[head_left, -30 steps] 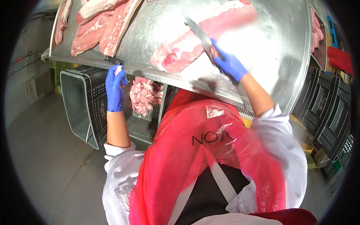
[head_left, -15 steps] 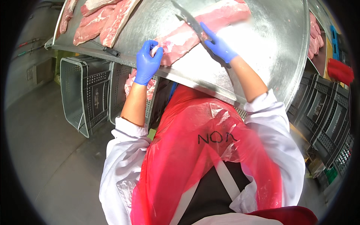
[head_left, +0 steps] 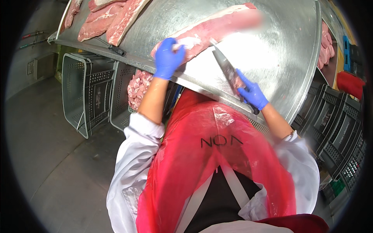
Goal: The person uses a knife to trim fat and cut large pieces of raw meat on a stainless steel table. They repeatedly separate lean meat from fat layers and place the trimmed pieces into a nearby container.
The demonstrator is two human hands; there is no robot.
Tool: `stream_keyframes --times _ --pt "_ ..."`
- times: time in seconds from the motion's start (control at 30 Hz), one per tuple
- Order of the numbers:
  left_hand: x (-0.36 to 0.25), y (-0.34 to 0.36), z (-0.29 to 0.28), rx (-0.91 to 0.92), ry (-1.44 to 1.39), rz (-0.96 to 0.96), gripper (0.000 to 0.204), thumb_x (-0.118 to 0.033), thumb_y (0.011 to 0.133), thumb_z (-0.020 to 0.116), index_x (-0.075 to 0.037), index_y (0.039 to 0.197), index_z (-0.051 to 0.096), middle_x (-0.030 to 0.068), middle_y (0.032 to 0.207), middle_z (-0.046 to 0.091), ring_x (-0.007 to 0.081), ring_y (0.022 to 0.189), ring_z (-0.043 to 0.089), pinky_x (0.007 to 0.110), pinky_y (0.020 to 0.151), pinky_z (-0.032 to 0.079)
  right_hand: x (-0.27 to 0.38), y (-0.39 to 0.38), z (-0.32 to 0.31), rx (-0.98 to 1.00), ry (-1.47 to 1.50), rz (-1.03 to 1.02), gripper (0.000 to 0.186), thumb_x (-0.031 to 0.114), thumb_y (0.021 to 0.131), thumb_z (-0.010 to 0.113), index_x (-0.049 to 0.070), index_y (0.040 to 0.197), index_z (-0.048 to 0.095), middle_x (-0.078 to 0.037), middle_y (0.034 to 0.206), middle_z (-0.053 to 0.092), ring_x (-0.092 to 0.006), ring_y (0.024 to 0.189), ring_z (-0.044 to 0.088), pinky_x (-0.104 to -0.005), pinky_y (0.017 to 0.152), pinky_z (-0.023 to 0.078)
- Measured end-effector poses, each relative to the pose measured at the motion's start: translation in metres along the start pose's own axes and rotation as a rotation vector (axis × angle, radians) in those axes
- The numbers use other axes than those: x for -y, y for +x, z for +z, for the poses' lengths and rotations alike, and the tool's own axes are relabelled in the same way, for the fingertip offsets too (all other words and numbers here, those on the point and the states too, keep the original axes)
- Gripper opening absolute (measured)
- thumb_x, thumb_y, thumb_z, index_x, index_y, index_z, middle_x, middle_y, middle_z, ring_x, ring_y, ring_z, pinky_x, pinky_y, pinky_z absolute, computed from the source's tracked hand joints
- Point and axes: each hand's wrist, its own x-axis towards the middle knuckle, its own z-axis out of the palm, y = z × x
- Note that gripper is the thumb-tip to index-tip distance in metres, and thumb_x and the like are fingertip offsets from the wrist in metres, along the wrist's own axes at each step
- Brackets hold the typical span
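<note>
A long pale-pink pork loin (head_left: 223,26) with a whitish fat edge lies slantwise on the steel table, its far right end blurred. My blue-gloved left hand (head_left: 168,59) is closed on the loin's near left end, fingers curled over the meat. In my right hand (head_left: 252,93), also gloved in blue, is a broad-bladed knife (head_left: 224,64). The blade points up and left, with its tip close to the lower edge of the loin. Bits of pink show on the blade near the handle.
More loin pieces (head_left: 112,19) lie at the table's far left, near a second dark-handled knife (head_left: 117,50). Below the table edge stand grey crates (head_left: 86,95), one holding small meat pieces (head_left: 139,87). Black crates (head_left: 330,116) are stacked at right, beside more meat (head_left: 325,46).
My right hand has drawn the knife back from across the loin toward the table's near edge. The left hand has shifted slightly right at the loin's near end.
</note>
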Motion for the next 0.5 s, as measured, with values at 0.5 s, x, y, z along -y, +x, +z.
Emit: stream_keyframes --times 0.5 --pt "0.03 0.048 0.069 0.154 -0.186 -0.328 0.025 -0.021 0.079 0.074 0.002 0.073 0.066 0.0213 0.07 0.066 0.032 0.064 0.066 0.042 0.064 0.052 0.072 0.146 0.049 -0.02 0.101 -0.106 0.073 0.022 0.1 0.054 0.031 0.164 0.022 -0.011 0.08 0.067 -0.0169 0.057 0.061 -0.0336 0.06 0.057"
